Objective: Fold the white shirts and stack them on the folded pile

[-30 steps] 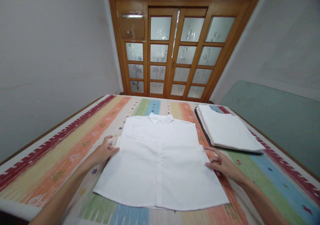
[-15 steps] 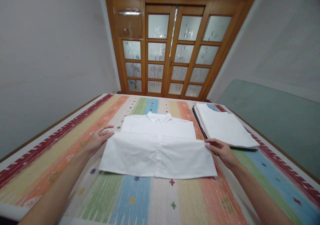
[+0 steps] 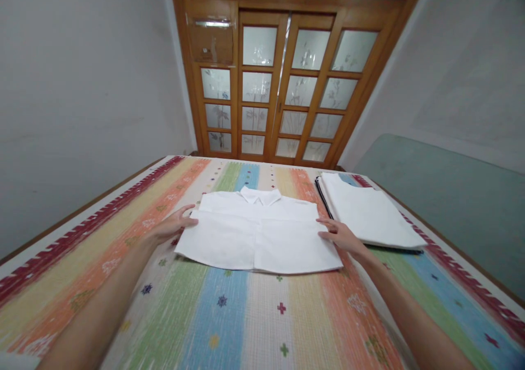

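A white collared shirt (image 3: 256, 244) lies folded on the striped cloth, its collar at the far side and its lower part doubled up over the front. My left hand (image 3: 176, 223) pinches the left end of the folded edge between thumb and fingers. At the right end of that same edge, my right hand (image 3: 338, 236) grips the fabric, thumb beneath the fingers. The near edge of the shirt curves slightly above the cloth.
To the right sits a stack of folded white garments (image 3: 369, 211) with a dark layer at the bottom. A multicoloured striped cloth (image 3: 246, 326) covers the table. Beyond stand wooden glass-paned doors (image 3: 279, 85), and a pale green panel (image 3: 443, 195) leans at the right wall.
Both hands have moved inward and slightly, carrying the folded part away from me. It now lies flatter over the shirt, and its near edge is farther from me.
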Demonstrator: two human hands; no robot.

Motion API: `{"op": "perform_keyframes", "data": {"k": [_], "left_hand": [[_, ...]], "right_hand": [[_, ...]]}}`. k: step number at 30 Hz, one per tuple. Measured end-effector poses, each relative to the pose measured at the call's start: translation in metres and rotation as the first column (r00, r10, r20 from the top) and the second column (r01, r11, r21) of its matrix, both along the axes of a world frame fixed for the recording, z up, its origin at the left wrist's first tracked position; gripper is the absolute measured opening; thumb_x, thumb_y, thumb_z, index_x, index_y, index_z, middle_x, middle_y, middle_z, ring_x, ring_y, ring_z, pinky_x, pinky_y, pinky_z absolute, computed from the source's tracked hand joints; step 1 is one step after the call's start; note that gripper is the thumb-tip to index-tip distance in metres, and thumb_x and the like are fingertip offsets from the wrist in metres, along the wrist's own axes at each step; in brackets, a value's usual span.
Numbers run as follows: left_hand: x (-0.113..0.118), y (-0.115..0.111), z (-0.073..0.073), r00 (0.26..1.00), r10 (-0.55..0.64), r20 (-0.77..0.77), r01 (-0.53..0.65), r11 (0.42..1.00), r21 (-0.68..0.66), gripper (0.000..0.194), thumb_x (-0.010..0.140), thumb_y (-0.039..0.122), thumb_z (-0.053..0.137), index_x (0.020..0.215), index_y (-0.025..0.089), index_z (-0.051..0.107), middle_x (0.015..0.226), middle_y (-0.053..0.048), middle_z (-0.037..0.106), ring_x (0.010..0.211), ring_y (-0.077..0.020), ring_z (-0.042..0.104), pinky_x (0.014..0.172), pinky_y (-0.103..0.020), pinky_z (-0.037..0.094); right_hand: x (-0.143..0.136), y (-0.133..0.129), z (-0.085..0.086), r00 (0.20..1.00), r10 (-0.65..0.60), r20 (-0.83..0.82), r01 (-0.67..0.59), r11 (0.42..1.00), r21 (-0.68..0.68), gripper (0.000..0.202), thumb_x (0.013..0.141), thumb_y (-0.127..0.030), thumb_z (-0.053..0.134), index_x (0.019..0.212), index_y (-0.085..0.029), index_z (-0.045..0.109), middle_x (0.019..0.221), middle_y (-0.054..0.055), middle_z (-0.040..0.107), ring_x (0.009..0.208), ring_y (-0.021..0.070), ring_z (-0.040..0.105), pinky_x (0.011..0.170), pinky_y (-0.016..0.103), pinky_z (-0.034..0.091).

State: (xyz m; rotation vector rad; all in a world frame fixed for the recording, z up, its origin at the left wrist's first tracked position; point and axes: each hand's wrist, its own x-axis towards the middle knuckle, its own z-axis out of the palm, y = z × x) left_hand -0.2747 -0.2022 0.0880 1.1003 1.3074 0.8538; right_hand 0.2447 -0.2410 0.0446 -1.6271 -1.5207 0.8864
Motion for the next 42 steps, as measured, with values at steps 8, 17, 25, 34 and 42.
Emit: {"op": "perform_keyframes", "data": {"k": [8,17,25,34,42], "left_hand": [[0.005,0.018,0.001,0.989,0.14,0.053,-0.146,0.978,0.148,0.075,0.055,0.033,0.082,0.123,0.017,0.055,0.077,-0.004,0.071,0.06,-0.015,0.064,0.052,-0.022,0.048],[-0.004,0.024,-0.04,0.931,0.364,-0.032,-0.351,0.915,0.197,0.04,0.061,0.031,0.064,0.096,0.013,0.062,0.071,-0.004,0.067,0.055,-0.0126,0.06,0.049,-0.021,0.044],[-0.027,-0.037,-0.027,0.928,0.0,-0.373,0.041,0.994,0.1,0.046,0.055,0.047,0.07,0.088,0.015,0.063,0.054,0.003,0.058,0.047,-0.0121,0.05,0.043,-0.021,0.035],[-0.01,-0.043,-0.026,0.923,0.016,-0.384,0.009,0.998,0.062,0.05,0.05,0.057,0.07,0.076,0.016,0.057,0.041,0.007,0.046,0.034,-0.0069,0.033,0.036,-0.019,0.022],[-0.026,-0.056,-0.024,0.891,0.078,-0.447,0.019,0.978,0.208,0.045,0.055,0.058,0.068,0.069,0.016,0.062,0.055,0.0,0.057,0.045,-0.0111,0.045,0.041,-0.021,0.032]], "right_hand": [[-0.011,0.017,0.011,0.936,-0.191,-0.297,0.213,0.976,0.043,0.049,0.061,-0.045,0.075,0.099,-0.014,0.071,0.085,0.007,0.071,0.069,0.0184,0.062,0.058,0.027,0.048],[-0.009,0.006,0.002,0.963,-0.212,-0.166,0.206,0.977,-0.054,0.056,0.07,-0.028,0.06,0.125,-0.017,0.057,0.071,0.002,0.066,0.051,0.0124,0.055,0.043,0.021,0.041],[0.001,-0.059,0.0,0.989,-0.084,-0.123,0.062,0.983,-0.172,0.07,0.061,-0.026,0.063,0.129,-0.016,0.047,0.073,0.001,0.063,0.051,0.014,0.057,0.038,0.021,0.039],[-0.023,-0.064,-0.002,0.981,-0.14,-0.132,0.132,0.989,-0.07,0.077,0.06,-0.045,0.072,0.125,-0.019,0.039,0.068,-0.005,0.056,0.038,0.0086,0.044,0.033,0.02,0.032],[-0.012,-0.078,-0.001,0.981,-0.079,-0.179,0.092,0.993,0.07,0.07,0.061,-0.048,0.075,0.117,-0.017,0.045,0.063,-0.004,0.056,0.048,0.0117,0.051,0.046,0.022,0.037]]}}
